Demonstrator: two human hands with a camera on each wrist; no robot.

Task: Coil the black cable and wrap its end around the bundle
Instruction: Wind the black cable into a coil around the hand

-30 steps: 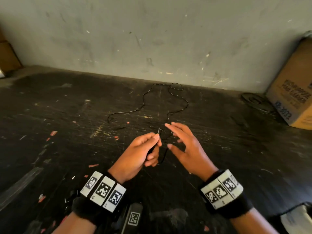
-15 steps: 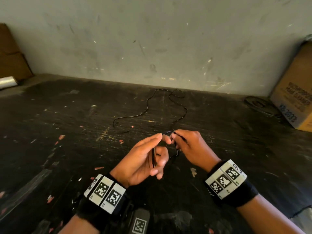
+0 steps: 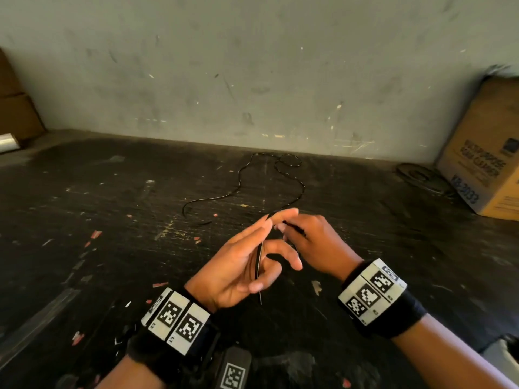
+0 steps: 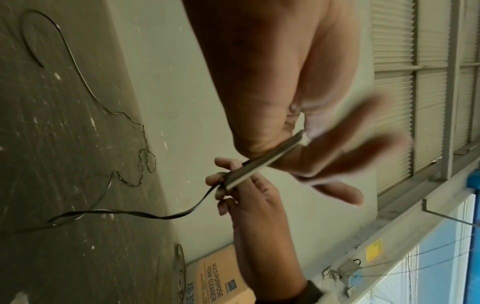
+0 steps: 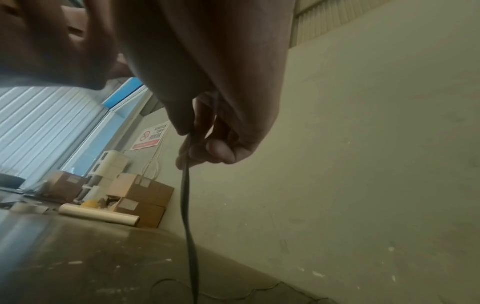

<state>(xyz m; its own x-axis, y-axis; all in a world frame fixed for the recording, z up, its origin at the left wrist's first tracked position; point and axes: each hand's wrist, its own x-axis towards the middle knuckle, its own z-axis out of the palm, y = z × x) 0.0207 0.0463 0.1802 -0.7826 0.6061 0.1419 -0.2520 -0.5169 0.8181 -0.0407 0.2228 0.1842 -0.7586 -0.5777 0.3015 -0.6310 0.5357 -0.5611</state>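
Note:
A thin black cable (image 3: 302, 189) snakes over the dark table (image 3: 112, 220) from the far wall toward my hands. Its free end lies at the left (image 3: 185, 209). My left hand (image 3: 252, 254) is raised at the centre with the index finger pointing forward. The cable (image 4: 262, 162) runs over its fingertip and down the palm, held there by thumb and fingers. Just right of it, my right hand (image 3: 289, 228) pinches the cable (image 5: 187, 195) between thumb and fingertips, close to the left fingertips. From there the strand hangs down to the table.
A cardboard box (image 3: 483, 164) stands at the right against the grey wall, with a flat black ring (image 3: 421, 175) beside it. More cartons (image 3: 16, 113) and a pale roll (image 3: 8, 141) sit at the far left. Small red scraps (image 3: 95, 234) litter the table.
My right hand went from spread to pinching the cable at the left fingertips. The strand now lies over the left index finger and down the palm. The loose cable slid slightly nearer.

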